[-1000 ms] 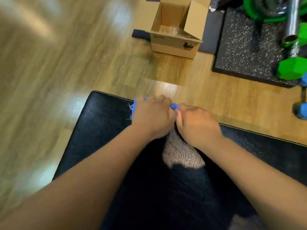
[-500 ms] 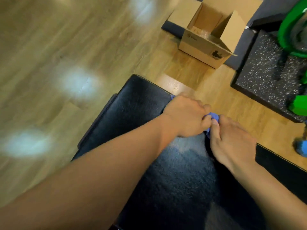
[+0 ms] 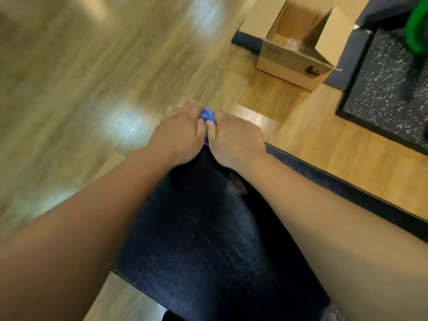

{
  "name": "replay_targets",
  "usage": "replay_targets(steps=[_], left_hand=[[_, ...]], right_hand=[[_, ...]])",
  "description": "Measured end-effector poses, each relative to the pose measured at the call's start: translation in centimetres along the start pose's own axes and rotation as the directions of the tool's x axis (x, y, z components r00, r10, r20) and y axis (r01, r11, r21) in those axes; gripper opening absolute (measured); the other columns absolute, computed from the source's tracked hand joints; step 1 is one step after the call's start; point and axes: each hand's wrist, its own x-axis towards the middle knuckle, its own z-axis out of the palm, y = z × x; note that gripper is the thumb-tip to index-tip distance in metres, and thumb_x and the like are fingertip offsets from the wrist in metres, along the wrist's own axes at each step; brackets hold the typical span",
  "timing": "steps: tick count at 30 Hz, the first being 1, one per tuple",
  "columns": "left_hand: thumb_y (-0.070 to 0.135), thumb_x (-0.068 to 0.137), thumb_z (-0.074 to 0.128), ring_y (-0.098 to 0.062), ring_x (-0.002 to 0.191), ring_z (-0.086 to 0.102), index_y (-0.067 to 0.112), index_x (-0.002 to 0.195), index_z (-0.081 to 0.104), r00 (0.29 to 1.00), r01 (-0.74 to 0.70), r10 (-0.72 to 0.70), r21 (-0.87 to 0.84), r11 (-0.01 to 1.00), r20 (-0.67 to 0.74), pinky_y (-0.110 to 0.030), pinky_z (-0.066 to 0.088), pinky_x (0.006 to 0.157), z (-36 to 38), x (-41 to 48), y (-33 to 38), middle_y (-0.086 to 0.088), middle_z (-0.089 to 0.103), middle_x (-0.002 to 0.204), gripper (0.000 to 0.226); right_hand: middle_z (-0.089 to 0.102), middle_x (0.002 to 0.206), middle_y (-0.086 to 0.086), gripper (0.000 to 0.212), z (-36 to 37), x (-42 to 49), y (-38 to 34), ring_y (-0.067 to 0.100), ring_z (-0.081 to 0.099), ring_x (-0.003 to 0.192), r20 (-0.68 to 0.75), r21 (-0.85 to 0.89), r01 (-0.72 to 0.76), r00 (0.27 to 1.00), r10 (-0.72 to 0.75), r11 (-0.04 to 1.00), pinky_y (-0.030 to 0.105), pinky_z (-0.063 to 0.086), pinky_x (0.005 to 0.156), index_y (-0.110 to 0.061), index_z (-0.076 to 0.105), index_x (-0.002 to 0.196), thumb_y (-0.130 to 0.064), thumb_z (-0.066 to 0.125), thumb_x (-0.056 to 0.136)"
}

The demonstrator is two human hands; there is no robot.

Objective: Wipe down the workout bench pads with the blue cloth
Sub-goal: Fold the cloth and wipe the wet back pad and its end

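The black bench pad (image 3: pixel 208 239) fills the lower middle of the head view. At its far end my left hand (image 3: pixel 178 135) and my right hand (image 3: pixel 236 140) sit side by side, fingers curled over the pad's edge. Both grip the blue cloth (image 3: pixel 207 115), of which only a small bunched part shows between the two hands. The rest of the cloth is hidden under my palms.
Wooden floor (image 3: pixel 92 77) surrounds the bench. An open cardboard box (image 3: pixel 298 47) stands beyond the pad at the upper right. A speckled black rubber mat (image 3: pixel 389 93) with green gear (image 3: pixel 419 26) lies at the far right.
Both hands have slid with the cloth toward the far end of the pad and now reach its edge. The view has swung, so the box sits further right.
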Motion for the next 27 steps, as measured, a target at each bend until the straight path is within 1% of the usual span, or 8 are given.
replay_targets(steps=[3, 6, 9, 11, 14, 18, 23, 27], left_hand=[[0.033, 0.088, 0.021, -0.033, 0.112, 0.05, 0.008, 0.104, 0.059, 0.996, -0.085, 0.091, 0.226, 0.97, -0.017, -0.052, 0.034, 0.101, 1.0, -0.5, 3.0, -0.009, 0.062, 0.113, 0.048], [0.032, 0.091, 0.023, -0.032, 0.108, 0.052, 0.01, 0.103, 0.059, 0.991, -0.13, 0.133, 0.296, 0.946, 0.01, -0.056, 0.023, 0.109, 2.5, -1.3, 6.6, -0.006, 0.064, 0.109, 0.044], [0.033, 0.093, 0.023, -0.03, 0.107, 0.051, 0.012, 0.107, 0.058, 0.986, -0.168, 0.165, 0.301, 0.939, 0.034, -0.054, 0.02, 0.112, 4.2, -2.2, 10.2, -0.004, 0.062, 0.108, 0.043], [0.033, 0.093, 0.024, -0.03, 0.109, 0.05, 0.013, 0.11, 0.058, 0.985, -0.175, 0.171, 0.301, 0.937, 0.04, -0.053, 0.02, 0.113, 5.2, -3.0, 12.8, -0.004, 0.062, 0.109, 0.043], [0.035, 0.093, 0.023, -0.03, 0.112, 0.05, 0.013, 0.116, 0.059, 0.976, -0.218, 0.203, 0.291, 0.932, 0.079, -0.054, 0.021, 0.113, 6.7, -4.3, 17.4, -0.004, 0.062, 0.113, 0.048], [0.037, 0.094, 0.024, -0.028, 0.109, 0.052, 0.016, 0.115, 0.058, 0.955, -0.294, 0.273, 0.28, 0.914, 0.112, -0.054, 0.023, 0.111, 8.7, -5.4, 22.3, -0.002, 0.061, 0.112, 0.045], [0.036, 0.096, 0.032, -0.026, 0.106, 0.053, 0.016, 0.119, 0.058, 0.928, -0.371, 0.366, 0.229, 0.9, 0.065, -0.051, 0.025, 0.111, 9.3, -5.1, 21.5, -0.001, 0.063, 0.111, 0.041], [0.035, 0.095, 0.024, -0.028, 0.097, 0.055, 0.015, 0.104, 0.061, 0.919, -0.392, 0.394, 0.18, 0.902, 0.027, -0.049, 0.032, 0.105, 8.2, -3.8, 19.0, -0.004, 0.065, 0.1, 0.043]], right_hand=[[0.063, 0.105, 0.006, 0.035, -0.6, -2.5, 2.4, 0.029, 0.062, 0.089, -0.024, -0.031, -0.011, 1.0, 0.011, 0.999, 0.036, 0.042, 0.064, -0.016, 0.047, 0.117, -0.036, 0.023, 0.102], [0.063, 0.104, 0.003, 0.035, -0.9, -5.4, 5.8, 0.027, 0.062, 0.088, -0.024, -0.015, -0.069, 0.997, 0.069, 0.997, 0.033, 0.04, 0.063, -0.018, 0.048, 0.115, -0.038, 0.023, 0.1], [0.064, 0.09, 0.002, 0.039, -1.1, -8.6, 8.6, 0.026, 0.063, 0.079, -0.087, 0.008, -0.111, 0.99, 0.111, 0.994, 0.032, 0.042, 0.06, -0.017, 0.056, 0.102, -0.038, 0.024, 0.096], [0.064, 0.085, 0.002, 0.041, -1.4, -10.8, 10.5, 0.025, 0.061, 0.077, -0.103, 0.015, -0.142, 0.984, 0.143, 0.99, 0.032, 0.043, 0.06, -0.016, 0.058, 0.101, -0.038, 0.024, 0.094], [0.063, 0.087, 0.002, 0.035, -1.9, -14.5, 13.7, 0.024, 0.059, 0.08, -0.135, -0.061, -0.184, 0.975, 0.175, 0.981, 0.034, 0.044, 0.066, -0.016, 0.058, 0.104, -0.036, 0.031, 0.094], [0.063, 0.093, 0.004, 0.031, -2.4, -18.8, 17.6, 0.027, 0.056, 0.086, -0.203, -0.025, -0.225, 0.955, 0.215, 0.974, 0.04, 0.043, 0.076, -0.013, 0.057, 0.111, -0.031, 0.036, 0.095], [0.063, 0.095, 0.008, 0.037, -2.7, -18.7, 16.7, 0.031, 0.055, 0.087, -0.155, -0.09, -0.324, 0.939, 0.308, 0.942, 0.043, 0.042, 0.077, -0.011, 0.056, 0.106, -0.033, 0.028, 0.096], [0.064, 0.092, 0.009, 0.041, -2.6, -16.6, 14.1, 0.032, 0.055, 0.085, -0.162, -0.094, -0.397, 0.911, 0.38, 0.913, 0.043, 0.04, 0.077, -0.013, 0.057, 0.101, -0.036, 0.024, 0.096]])
